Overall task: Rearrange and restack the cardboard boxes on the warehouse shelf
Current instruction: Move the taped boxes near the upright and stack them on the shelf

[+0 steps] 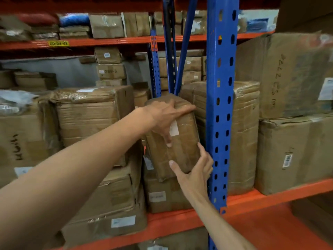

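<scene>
Hands steadying a taped parcel beside the blue upright

Cartons (86, 112) crowded the left of the bay, creased and dented, stacked on the orange beam (173, 226); the left hand (163, 117) reached across them, fingers spread wide, palm flat on the upper front of a small taped box (182, 150); its thumb pointed down the face near a white label (174, 128), its longest finger reached the upper right edge. That box stood tilted, its top leaning back, resting on a lower carton (162, 195) in the gap between the left stacks and the blue upright (221, 112). The right hand (195, 170) cupped the box's lower right corner from beneath, fingers open and loosely curved, thumb against the front, one finger along the side edge just beside the upright; further right, large cartons (292, 154) sat on the same beam.

Judging by its glossy tape wrap, the box looked slippery under a flat palm; its bulging sides suggested soft, yielding board rather than stiff; its modest size implied moderate weight, though that could not be confirmed. A grip under the bottom corner with the other hand over the top edge seemed safest, since a face press alone might slide.
</scene>
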`<state>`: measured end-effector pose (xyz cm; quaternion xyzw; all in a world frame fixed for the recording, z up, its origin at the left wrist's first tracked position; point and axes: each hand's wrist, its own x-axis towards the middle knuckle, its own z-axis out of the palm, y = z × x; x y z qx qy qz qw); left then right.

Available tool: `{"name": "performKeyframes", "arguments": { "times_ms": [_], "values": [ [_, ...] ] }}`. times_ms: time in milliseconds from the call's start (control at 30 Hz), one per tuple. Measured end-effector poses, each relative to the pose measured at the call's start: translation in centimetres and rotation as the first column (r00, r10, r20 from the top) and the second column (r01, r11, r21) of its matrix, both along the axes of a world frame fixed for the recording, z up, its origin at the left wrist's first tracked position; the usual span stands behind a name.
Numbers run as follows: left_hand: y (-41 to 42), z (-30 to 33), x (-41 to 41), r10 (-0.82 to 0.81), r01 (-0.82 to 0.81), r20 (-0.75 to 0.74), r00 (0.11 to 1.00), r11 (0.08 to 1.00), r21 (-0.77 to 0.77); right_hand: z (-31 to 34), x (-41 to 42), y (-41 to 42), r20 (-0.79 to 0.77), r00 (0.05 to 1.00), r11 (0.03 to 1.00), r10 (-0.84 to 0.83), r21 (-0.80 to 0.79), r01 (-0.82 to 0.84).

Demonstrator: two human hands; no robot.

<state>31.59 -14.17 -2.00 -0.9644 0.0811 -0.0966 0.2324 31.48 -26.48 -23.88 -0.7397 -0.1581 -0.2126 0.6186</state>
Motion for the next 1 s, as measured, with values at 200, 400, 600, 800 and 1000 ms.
{"name": "performKeyframes", "arguments": {
  "times_ms": [200,400,600,800,1000],
  "values": [
    [3.1,0.2,-2.4,0.09,-0.087,0.014,0.996,0.987,-0.135,1.0,-0.6,1.4,-0.208,0.976,0.995,0.063,-0.056,-0.077],
    [3.9,0.0,-3.8,0.176,-0.173,0.0,0.984,0.971,-0.166,2.0,1.8,1.2,-0.326,0.892,0.948,0.313,0.042,-0.317],
    [3.8,0.2,-3.2,0.141,-0.13,0.043,0.989,0.973,-0.19,2.9,2.7,1.1,-0.326,0.864,0.918,0.382,0.239,-0.316],
    [3.9,1.2,-3.8,0.154,-0.12,0.103,0.983,0.953,-0.277,5.8,2.9,-0.6,-0.24,0.945,0.974,0.22,0.112,-0.198],
    [3.4,-1.0,-7.4,0.171,-0.064,0.126,0.977,0.802,-0.594,8.4,2.0,-4.1,-0.104,0.99,0.987,0.096,-0.118,-0.108]
  ]
}}
